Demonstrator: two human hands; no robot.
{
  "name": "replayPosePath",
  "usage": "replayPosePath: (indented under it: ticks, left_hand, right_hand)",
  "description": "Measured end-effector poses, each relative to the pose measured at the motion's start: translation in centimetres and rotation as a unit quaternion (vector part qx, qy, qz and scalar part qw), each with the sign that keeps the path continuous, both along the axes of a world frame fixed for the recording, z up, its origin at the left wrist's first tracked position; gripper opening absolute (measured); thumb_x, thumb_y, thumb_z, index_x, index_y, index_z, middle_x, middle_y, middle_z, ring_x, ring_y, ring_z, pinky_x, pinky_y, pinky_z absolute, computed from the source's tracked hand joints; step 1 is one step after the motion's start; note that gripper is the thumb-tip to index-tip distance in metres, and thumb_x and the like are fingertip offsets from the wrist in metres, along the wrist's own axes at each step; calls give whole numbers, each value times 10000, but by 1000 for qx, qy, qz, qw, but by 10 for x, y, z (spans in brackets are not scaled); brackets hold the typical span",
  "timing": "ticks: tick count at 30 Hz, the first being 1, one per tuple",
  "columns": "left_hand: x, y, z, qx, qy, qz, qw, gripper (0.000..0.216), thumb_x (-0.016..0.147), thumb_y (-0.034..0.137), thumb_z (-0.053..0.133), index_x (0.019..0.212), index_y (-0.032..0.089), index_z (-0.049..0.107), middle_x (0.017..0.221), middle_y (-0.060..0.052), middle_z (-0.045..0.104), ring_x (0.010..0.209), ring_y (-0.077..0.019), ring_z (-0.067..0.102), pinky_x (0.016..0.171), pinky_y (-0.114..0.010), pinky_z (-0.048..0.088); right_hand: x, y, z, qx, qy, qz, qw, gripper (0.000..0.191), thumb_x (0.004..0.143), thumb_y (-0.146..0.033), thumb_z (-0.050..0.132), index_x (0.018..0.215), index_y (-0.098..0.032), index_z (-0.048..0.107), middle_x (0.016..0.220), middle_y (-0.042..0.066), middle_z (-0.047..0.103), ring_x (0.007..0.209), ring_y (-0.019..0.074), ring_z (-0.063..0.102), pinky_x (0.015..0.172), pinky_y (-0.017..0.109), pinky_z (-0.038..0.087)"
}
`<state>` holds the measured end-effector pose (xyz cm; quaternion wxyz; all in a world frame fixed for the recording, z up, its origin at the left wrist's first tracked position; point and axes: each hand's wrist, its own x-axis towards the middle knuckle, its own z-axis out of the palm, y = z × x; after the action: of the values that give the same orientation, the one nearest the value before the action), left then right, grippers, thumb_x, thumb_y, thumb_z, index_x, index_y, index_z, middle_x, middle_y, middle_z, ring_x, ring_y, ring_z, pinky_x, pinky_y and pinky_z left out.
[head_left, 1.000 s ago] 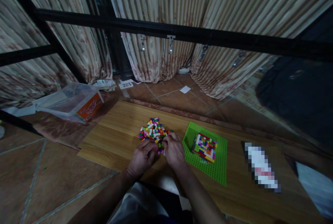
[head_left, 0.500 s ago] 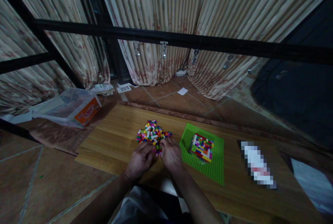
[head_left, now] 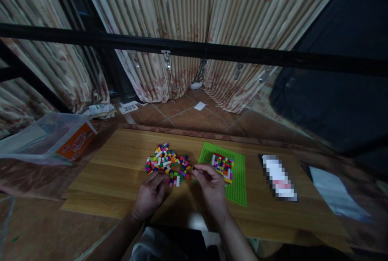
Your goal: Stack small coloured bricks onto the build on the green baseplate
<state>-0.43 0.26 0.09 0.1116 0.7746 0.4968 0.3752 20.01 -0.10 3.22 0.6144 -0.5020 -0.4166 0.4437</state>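
Observation:
A loose pile of small toy building bricks (head_left: 165,160) in many colours lies on the wooden table. At its near left edge rests my left hand (head_left: 150,192), fingers curled and closed; whatever they hold, if anything, is hidden. My right hand (head_left: 210,184) is between the pile and a green baseplate (head_left: 239,188), thumb and forefinger pinched together. Anything in that pinch is too small to make out. On the baseplate stands a block of multicoloured bricks (head_left: 223,166), its near left part covered by my right hand.
The wooden table (head_left: 106,164) carries a blurred-out white object (head_left: 279,178) on the right, with a clear plastic packet (head_left: 336,192) beyond it. A transparent bin (head_left: 57,131) with an orange label stands at the left. A black rail (head_left: 182,47) crosses before the curtains.
My right hand has drawn back from the pile and moved right, towards the baseplate. The left hand stays by the pile's near edge. The whole view has shifted to the right.

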Motion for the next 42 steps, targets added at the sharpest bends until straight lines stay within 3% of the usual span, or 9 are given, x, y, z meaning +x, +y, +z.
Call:
replayPosePath:
  ticks: [3,10,16,26,30,36,39,42]
  left_hand:
    - [-1,1,-1,5,3,-4,1000,197,899,185,464,929,216,656,939,-44,700,904,-169,669,818,-281,557]
    - [-4,4,-3,16,19,-8,1000,198,896,204,470,935,224,663,951,-41,709,914,-175,677,830,-285,563]
    - [-5,4,-4,10,28,-5,1000,193,901,222,480,938,220,670,982,-54,716,929,-187,679,842,-303,567]
    - [-7,6,-7,16,27,-12,999,194,893,214,489,945,211,676,967,-51,716,918,-183,685,839,-284,561]
    - [-7,6,-9,8,26,-11,1000,197,900,224,488,955,212,677,976,-48,716,916,-176,684,847,-277,555]
    - [-7,5,-9,-11,27,-12,999,205,912,239,478,961,208,674,968,-41,719,914,-170,680,831,-264,548]
    - [-6,4,-7,-9,26,-11,1000,203,908,238,480,956,216,676,967,-35,718,909,-169,679,826,-261,546]
    - [-6,5,-6,-1,24,-12,1000,203,904,228,480,952,214,677,965,-37,718,910,-168,679,830,-262,545]
  right_hand:
    - [7,-4,-1,4,-1,-36,999,155,698,-320,758,816,-220,757,753,4,651,723,146,586,674,274,507]
    - [23,-12,-4,-20,22,-75,997,218,664,-358,779,834,-223,767,784,17,689,720,147,607,681,287,519]
    - [46,-25,-10,-59,54,-105,991,268,711,-397,756,912,-219,752,828,36,739,706,169,673,639,308,559]
    - [95,-34,-10,-82,80,-224,968,357,627,-432,815,859,-178,722,808,53,738,711,202,697,625,332,571]
    - [106,-31,-16,-78,-30,-224,971,405,713,-477,730,974,-168,730,832,60,731,632,162,636,587,306,534]
    - [109,-22,-17,-31,-276,-165,946,397,862,-429,555,1125,-163,689,1006,110,719,891,232,664,777,367,526]
    - [106,-15,-9,-55,-319,-157,933,435,866,-414,542,1187,-136,634,854,81,721,735,217,667,670,333,520]
    - [105,-9,-3,-65,-368,-158,914,372,856,-419,540,1060,-136,670,784,72,711,643,205,640,618,318,496]
